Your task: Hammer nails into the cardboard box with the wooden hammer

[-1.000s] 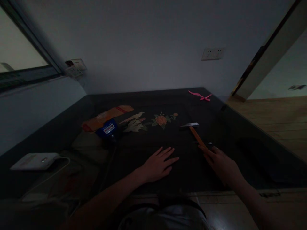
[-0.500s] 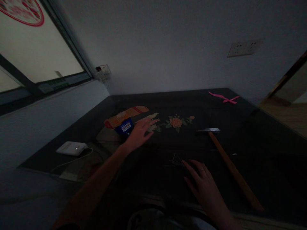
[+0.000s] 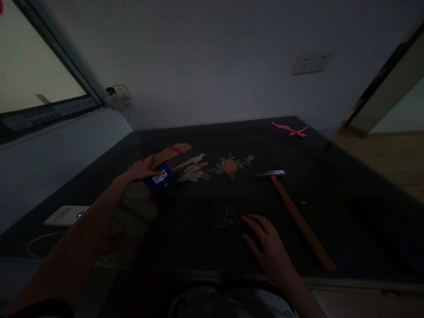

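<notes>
Pale grey wall (image 3: 212, 62) rises behind a black, dark-edged tabletop (image 3: 195, 247), with a window (image 3: 39, 53) at the upper left. On the right part of the tabletop lies a hammer (image 3: 303, 224), its metal head toward the wall and its wooden handle running diagonally down to the near edge; neither hand is on it. A bird-and-flower design (image 3: 229, 166) occupies the centre, left of the hammer head. Left of this design, an orange-brown packet (image 3: 172, 152) lies partly under the left hand (image 3: 141, 169). The left hand reaches across the packet with its thumb extended onto the label of a blue carton; whether the fingers grip either item cannot be told. The right hand (image 3: 267, 240) is positioned between the hammer handle and a cluster of nails, fingers loosely curved and thumb set apart. A white rectangular device (image 3: 64, 215) is partly covered by the left forearm. A pink ribbon (image 3: 291, 130) lies near the far right corner, below a double wall socket (image 3: 310, 63). The blue carton (image 3: 160, 176) stands against the packet. The nails (image 3: 228, 220) lie crossed in front of the design, just beside the right fingertips; contact cannot be confirmed. A ring (image 3: 266, 223) encircles one right finger.
</notes>
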The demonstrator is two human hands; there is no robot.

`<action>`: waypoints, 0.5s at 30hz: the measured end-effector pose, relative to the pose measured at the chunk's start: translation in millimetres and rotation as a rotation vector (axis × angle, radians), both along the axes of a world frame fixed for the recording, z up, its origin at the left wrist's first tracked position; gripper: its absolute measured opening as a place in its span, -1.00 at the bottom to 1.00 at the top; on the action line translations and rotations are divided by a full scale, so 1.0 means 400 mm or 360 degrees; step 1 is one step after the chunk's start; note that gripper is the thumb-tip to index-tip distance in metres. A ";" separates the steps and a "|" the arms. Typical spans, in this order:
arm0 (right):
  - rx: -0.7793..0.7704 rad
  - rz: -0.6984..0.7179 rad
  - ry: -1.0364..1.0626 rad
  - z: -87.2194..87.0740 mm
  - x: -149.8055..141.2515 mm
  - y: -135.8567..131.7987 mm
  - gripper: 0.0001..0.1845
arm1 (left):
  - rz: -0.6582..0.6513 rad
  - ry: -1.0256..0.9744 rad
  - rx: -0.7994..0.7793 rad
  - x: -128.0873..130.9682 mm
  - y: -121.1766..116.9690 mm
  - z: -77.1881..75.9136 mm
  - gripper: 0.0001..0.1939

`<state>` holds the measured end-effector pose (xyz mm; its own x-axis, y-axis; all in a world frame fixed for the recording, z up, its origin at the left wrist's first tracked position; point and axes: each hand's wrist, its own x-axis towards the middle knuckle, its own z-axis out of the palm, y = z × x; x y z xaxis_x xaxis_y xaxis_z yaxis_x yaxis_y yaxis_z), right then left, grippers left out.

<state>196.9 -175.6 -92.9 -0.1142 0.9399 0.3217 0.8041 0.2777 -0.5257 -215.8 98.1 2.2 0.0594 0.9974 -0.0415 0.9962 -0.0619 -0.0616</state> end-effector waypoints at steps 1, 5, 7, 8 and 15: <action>-0.0002 -0.0002 0.0003 0.000 0.000 -0.001 -0.58 | -0.0033 -0.0015 -0.0018 0.015 0.000 0.000 0.09; 0.0005 -0.0015 0.0017 -0.001 0.001 0.000 -0.61 | -0.0265 -0.0046 -0.0038 0.114 -0.009 0.001 0.12; 0.0011 -0.0022 0.0023 0.001 0.001 0.000 -0.62 | -0.0427 -0.0063 -0.0029 0.185 -0.017 -0.002 0.11; 0.0013 -0.0022 0.0024 0.003 0.001 0.000 -0.62 | -0.0506 -0.0072 -0.0019 0.224 -0.021 -0.005 0.10; 0.0003 -0.0023 0.0005 0.020 -0.001 -0.004 -0.66 | -0.0975 -0.0153 0.0027 0.466 -0.065 -0.019 0.03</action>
<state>196.5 -177.3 -85.0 -0.0997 0.9408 0.3241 0.8062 0.2673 -0.5278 -29.3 72.2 -5.2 0.6241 0.7813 0.0080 0.7811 -0.6241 0.0208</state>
